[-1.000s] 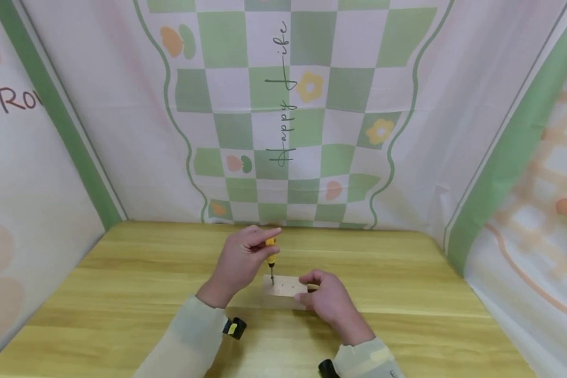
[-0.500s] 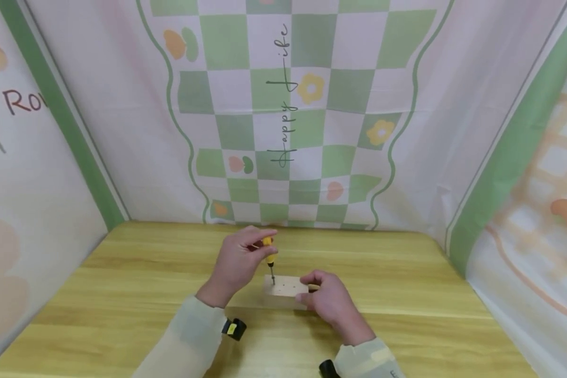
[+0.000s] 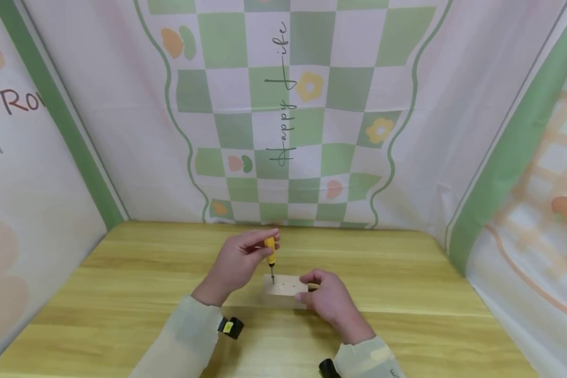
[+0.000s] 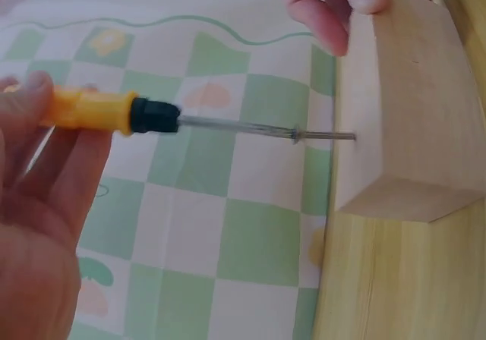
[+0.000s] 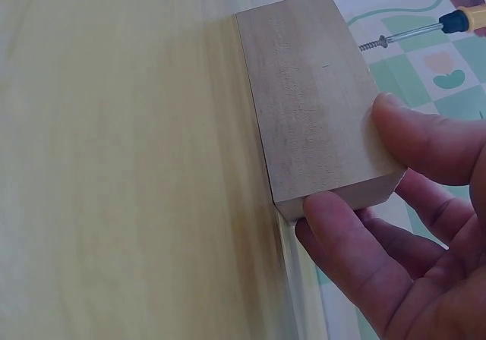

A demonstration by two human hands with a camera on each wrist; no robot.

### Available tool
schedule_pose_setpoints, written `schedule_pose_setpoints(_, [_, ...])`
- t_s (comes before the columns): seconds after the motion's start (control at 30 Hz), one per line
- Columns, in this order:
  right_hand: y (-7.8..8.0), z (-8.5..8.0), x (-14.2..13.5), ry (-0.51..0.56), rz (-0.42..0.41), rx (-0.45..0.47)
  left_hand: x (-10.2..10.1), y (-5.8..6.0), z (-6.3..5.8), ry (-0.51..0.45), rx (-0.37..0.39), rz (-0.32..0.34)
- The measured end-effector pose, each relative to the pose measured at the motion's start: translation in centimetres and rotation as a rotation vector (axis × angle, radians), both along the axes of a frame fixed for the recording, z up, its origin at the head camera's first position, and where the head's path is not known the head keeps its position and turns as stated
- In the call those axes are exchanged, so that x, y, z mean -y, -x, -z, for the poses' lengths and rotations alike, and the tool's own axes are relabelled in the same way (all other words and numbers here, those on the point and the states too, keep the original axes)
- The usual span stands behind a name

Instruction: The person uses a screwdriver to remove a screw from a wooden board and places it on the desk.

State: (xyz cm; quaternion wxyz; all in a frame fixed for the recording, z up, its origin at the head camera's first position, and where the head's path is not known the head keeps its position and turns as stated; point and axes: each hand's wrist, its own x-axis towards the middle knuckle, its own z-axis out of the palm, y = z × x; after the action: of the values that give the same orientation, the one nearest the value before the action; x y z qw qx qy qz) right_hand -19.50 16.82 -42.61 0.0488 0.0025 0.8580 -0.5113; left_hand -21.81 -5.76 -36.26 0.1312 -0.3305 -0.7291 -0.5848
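A pale wooden block (image 3: 285, 301) with several small holes in its top lies on the table. My left hand (image 3: 233, 265) grips the yellow handle of a screwdriver (image 3: 271, 254), held nearly upright over the block's left end. The screwdriver's tip meets the head of a screw (image 4: 326, 135), which stands in the block with much of its shank showing. At the block's right end, my right hand (image 3: 331, 298) holds it between thumb and fingers. The right wrist view shows the thumb on an upper edge and a finger against the end face of the block (image 5: 319, 97).
The wood-grain table (image 3: 123, 294) spreads around the block on all sides. Behind it hangs a green-and-white checked cloth (image 3: 307, 131), with printed cloth walls on the left and right. A dark wrist camera (image 3: 231, 327) sits at the left sleeve.
My left hand and wrist have shifted slightly left and down, and the fingers have changed position on the screwdriver's handle. The right hand and the block have stayed in place.
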Motion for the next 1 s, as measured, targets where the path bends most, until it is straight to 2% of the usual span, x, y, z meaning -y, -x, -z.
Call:
schedule_pose_setpoints(0.17, [0.1, 0.2, 0.1, 0.008, -0.007, -0.002, -0.5, 0.0, -0.2, 0.039, -0.101, -0.106])
schedule_pose_setpoints(0.27, [0.1, 0.2, 0.1, 0.009, -0.010, -0.006, -0.4, 0.0, -0.1, 0.077, -0.110, -0.141])
schedule_pose_setpoints(0.33, [0.0, 0.2, 0.1, 0.013, -0.011, -0.004, -0.2, 0.0, -0.1, 0.098, -0.091, -0.129])
schedule_pose_setpoints(0.47, [0.0, 0.0, 0.2, 0.014, -0.002, 0.001, 0.5, 0.0, -0.1, 0.097, -0.016, -0.009])
schedule_pose_setpoints(0.53, [0.0, 0.0, 0.2, 0.010, 0.004, 0.002, 0.7, -0.1, -0.2, 0.088, 0.006, 0.021])
schedule_pose_setpoints(0.57, [0.0, -0.1, 0.2, 0.011, 0.005, 0.003, 0.7, 0.0, -0.1, 0.081, 0.006, 0.021])
schedule_pose_setpoints(0.7, [-0.1, -0.3, 0.0, 0.010, -0.001, 0.006, 0.5, 0.1, -0.2, 0.085, -0.053, -0.073])
schedule_pose_setpoints(0.8, [-0.1, -0.3, 0.0, 0.015, -0.003, 0.008, 0.2, 0.1, -0.3, 0.092, -0.088, -0.117])
schedule_pose_setpoints(0.9, [-0.1, -0.3, 0.0, 0.023, 0.002, 0.012, 0.1, 0.1, -0.4, 0.098, -0.088, -0.106])
schedule_pose_setpoints(1.0, [0.0, -0.4, 0.0, 0.029, 0.000, 0.010, 0.3, 0.1, -0.4, 0.085, -0.066, -0.041])
